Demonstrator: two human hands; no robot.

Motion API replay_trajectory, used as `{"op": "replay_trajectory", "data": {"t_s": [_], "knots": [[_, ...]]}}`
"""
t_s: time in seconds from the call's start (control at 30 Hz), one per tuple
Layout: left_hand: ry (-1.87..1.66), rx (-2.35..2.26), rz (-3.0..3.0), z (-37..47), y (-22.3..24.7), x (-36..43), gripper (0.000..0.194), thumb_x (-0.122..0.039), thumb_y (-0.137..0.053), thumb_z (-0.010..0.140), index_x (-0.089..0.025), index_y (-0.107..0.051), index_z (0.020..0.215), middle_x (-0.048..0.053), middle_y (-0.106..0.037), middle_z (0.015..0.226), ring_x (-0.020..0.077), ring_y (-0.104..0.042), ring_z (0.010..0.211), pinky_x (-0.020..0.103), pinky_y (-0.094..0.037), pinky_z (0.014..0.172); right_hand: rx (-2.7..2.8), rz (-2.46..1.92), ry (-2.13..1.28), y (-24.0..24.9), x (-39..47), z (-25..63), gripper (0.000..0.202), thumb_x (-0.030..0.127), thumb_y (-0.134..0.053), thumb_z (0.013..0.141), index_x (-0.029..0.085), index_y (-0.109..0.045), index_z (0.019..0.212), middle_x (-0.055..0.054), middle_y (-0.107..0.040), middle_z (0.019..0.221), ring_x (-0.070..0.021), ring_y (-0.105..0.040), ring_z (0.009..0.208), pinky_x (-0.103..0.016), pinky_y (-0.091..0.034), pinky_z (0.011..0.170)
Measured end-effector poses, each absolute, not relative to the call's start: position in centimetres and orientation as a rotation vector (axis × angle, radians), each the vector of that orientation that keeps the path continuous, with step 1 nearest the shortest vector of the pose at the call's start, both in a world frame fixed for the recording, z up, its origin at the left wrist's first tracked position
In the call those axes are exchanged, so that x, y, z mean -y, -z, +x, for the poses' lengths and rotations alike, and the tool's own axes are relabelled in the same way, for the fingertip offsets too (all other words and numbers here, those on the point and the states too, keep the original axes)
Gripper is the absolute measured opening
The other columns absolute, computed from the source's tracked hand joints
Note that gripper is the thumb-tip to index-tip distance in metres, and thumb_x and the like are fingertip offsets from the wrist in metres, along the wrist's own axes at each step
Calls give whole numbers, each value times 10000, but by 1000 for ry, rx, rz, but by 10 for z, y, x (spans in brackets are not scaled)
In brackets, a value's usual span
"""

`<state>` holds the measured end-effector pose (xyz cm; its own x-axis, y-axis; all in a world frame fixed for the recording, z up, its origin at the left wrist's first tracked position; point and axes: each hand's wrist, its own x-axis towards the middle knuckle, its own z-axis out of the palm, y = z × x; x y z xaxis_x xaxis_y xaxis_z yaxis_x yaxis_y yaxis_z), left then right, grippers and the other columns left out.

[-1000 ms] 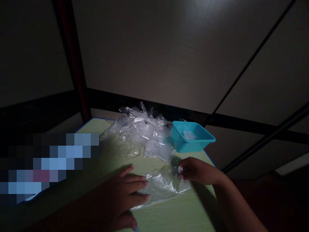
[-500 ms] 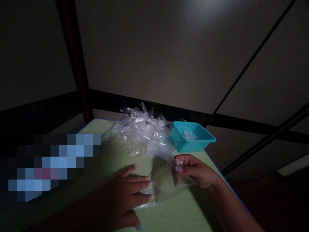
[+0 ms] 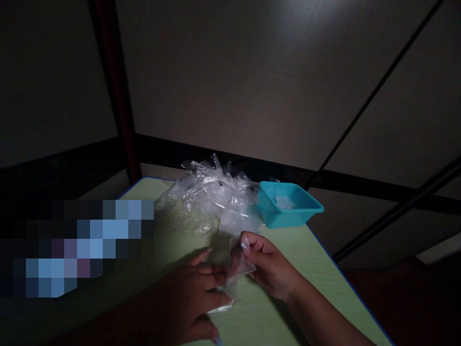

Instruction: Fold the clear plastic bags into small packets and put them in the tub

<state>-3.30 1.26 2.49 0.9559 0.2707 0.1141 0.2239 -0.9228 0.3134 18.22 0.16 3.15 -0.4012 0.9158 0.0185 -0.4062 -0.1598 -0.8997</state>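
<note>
Thin, see-through film, seemingly a clear plastic glove (image 3: 236,274), stretches between my two hands, one end on the table and the other lifted. My left hand (image 3: 196,298) lies flat with fingers spread, pressing its lower part down; that part is mostly hidden under the fingers. Pinched between thumb and fingers of my right hand (image 3: 270,264) is the raised end, folded up toward the left fingertips. Behind both hands spreads a crumpled heap of clear plastic gloves (image 3: 212,192), with finger-like tips sticking up.
A turquoise plastic basket (image 3: 288,220) stands at the table's far right edge, with some clear plastic inside. The light green table (image 3: 284,312) has a blue edge. Dark panelled walls (image 3: 230,96) rise close behind it. A blurred-out patch covers the left side.
My right hand has moved left with the pinched end of the plastic, bringing it over toward my left hand. My left hand stays pressed flat in nearly the same place.
</note>
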Motion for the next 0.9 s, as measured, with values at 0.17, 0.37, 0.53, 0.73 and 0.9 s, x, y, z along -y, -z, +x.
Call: {"op": "replay_trajectory", "data": {"t_s": [0.17,0.37,0.53,0.73,0.9], "knots": [[-269,-502,2819,-29,-24,-8,515,-565,-616,835,-289,-573,1267,63,-633,1243,318,-561,1155,515,-287,1054,1227,-584,-1775,-34,-2,175,465,574,-521,876,127,-645,864,-67,-633,786,-153,-606,662,-286,-468,645],[-258,-420,2794,-30,-25,-8,532,-531,-572,873,-245,-530,1320,88,-604,1276,312,-556,1159,458,-381,1005,1455,-854,-1495,-35,-5,188,420,533,-571,864,123,-631,794,-45,-616,740,-119,-550,604,-256,-421,598],[-70,-562,2723,-32,-35,-5,579,-447,-677,810,-254,-530,1336,102,-613,1266,354,-571,1140,424,-493,906,1530,-1140,-1267,-30,-11,201,364,523,-613,835,167,-562,894,38,-530,635,-84,-465,515,-206,-357,489],[-241,-623,2762,-34,-18,-4,607,-438,-728,758,-361,-523,1325,34,-528,1377,358,-482,1242,487,-381,1029,1650,-1309,-1379,-13,-18,206,450,561,-598,818,170,-546,1035,64,-502,568,-75,-444,410,-200,-365,403],[-292,-668,2810,-33,-6,-2,568,-517,-713,750,-367,-567,1278,63,-417,1461,389,-397,1298,545,-355,1014,1662,-1231,-1464,-10,-20,206,477,553,-646,786,162,-565,1047,25,-576,695,-44,-455,390,-189,-393,380]]}}
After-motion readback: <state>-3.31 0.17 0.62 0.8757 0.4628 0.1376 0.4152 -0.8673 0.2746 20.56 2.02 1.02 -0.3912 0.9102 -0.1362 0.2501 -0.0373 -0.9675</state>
